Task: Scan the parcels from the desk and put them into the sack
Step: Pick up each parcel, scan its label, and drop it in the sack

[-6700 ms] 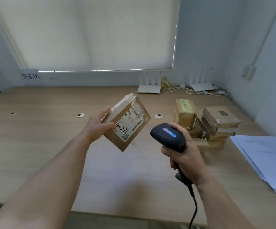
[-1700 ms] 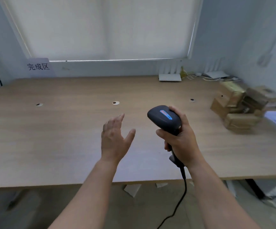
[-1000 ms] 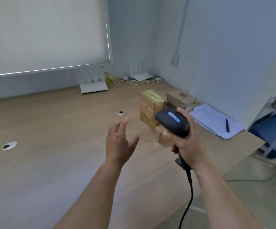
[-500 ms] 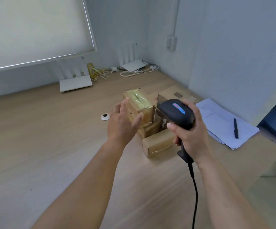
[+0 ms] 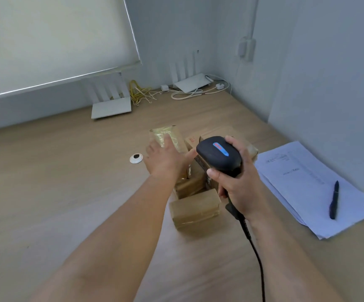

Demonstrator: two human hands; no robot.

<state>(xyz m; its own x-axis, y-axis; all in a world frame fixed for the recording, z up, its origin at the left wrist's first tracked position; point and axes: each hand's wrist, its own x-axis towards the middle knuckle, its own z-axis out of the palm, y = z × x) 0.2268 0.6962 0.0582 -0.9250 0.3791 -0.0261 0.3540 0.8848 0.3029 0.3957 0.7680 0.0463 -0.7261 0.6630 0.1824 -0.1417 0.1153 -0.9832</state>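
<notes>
Holding a black scanner (image 5: 219,156) upright in the right hand (image 5: 240,184), fingers wrapped tight round its grip, cable (image 5: 256,256) trailing down toward the near edge of the surface (image 5: 57,192). Lying nearest on that surface: a small taped parcel (image 5: 195,209), flat and untouched, just in front of the rest of the parcel stack (image 5: 193,182). Reaching over the stack with the left hand (image 5: 165,160), fingers straight and spread, holding nothing yet, fingertips arriving at the tall parcel wrapped in yellowish tape (image 5: 168,137) that is standing at the far left of the pile; touching it or just short of it, hard to tell which. Sitting partly hidden behind the scanner head: more brown parcels, leaning against one another. Resting to the right, well apart from the pile: a sheaf of white papers (image 5: 307,182) with a dark pen (image 5: 334,200) on top. Farther back, against the wall: two white routers (image 5: 111,107) and a tangle of yellow and white leads.

Judging the step: picking up the next parcel for scanning, not yet gripping it. Calling next for closing the fingers round the tall parcel without toppling its neighbours, lifting it clear, turning its label toward the scanner head, then carrying it to the sack, which is not showing anywhere in this view. Several parcels remaining, so well short of finished.
</notes>
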